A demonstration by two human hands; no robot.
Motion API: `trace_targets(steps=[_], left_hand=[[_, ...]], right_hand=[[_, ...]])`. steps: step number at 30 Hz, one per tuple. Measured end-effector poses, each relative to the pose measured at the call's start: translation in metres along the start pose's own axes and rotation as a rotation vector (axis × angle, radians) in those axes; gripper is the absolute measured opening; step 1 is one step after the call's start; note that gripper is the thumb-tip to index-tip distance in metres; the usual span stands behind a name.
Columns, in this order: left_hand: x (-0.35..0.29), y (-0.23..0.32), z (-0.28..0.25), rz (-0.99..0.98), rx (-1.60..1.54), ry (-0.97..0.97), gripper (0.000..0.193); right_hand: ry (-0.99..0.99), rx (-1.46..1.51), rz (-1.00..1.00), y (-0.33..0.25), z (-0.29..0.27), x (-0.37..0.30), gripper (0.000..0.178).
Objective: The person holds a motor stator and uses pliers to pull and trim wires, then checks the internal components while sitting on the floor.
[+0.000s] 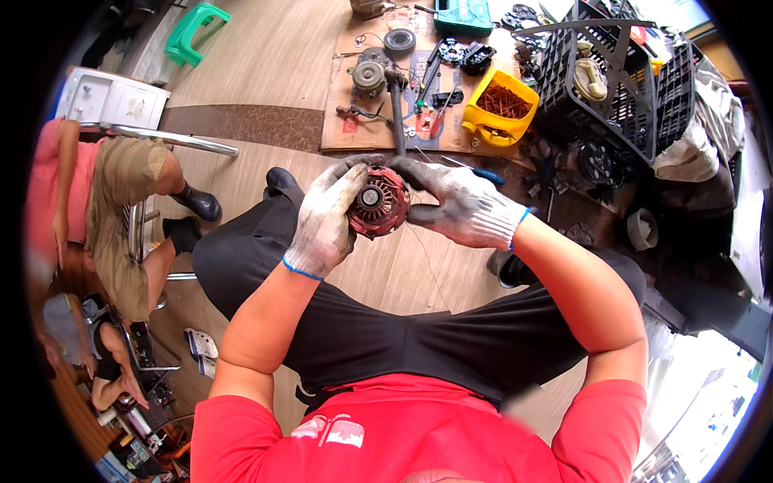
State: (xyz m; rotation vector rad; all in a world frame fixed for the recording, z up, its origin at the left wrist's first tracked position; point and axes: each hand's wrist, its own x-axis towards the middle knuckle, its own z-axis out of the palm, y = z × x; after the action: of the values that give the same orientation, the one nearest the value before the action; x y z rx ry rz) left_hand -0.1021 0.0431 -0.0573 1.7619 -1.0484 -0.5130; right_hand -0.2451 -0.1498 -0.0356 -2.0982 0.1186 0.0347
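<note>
Both gloved hands are up over the lap, clamped around a round reddish motor part (pixel 378 202) with radial fins and a pale hub in the middle. The left hand (pixel 326 221) wraps the part's left side, thumb lying across the rim; the right hand (pixel 459 205) cups the right side, fingers spread along the top edge. How far the part goes back behind the palms cannot be seen; the gloves cover its flanks.

Just beyond the part, a dark metal bar (pixel 397 109) rises toward a sheet of cardboard (pixel 338 129) on the floor; its lower end vanishes behind the fingers. On the cardboard, beyond the part, lie a grey motor housing (pixel 370 74), a dark pulley disc (pixel 399 40) and small tools too tiny to name. To the right of them sits a yellow bin (pixel 499 106) of rusty bits, then a black plastic crate (pixel 616 80), its contents mostly lost in shadow. Far left of the part, another person (pixel 121 201) sits, cut off by the rim. A green stool (pixel 193 30) stands far off, up left.
</note>
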Motion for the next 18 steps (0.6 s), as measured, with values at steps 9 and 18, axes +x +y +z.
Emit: trace_targets(steps=[9,18], left_hand=[[0.005,0.019,0.005,-0.528,-0.586,0.221,0.028],[0.014,-0.011,-0.031,-0.662,-1.372,0.106,0.03]], right_hand=[[-0.016,-0.273,-0.143,-0.018,-0.026,-0.008,0.02],[-0.164,-0.657,-0.09,-0.027,-0.03,-0.023,0.005]])
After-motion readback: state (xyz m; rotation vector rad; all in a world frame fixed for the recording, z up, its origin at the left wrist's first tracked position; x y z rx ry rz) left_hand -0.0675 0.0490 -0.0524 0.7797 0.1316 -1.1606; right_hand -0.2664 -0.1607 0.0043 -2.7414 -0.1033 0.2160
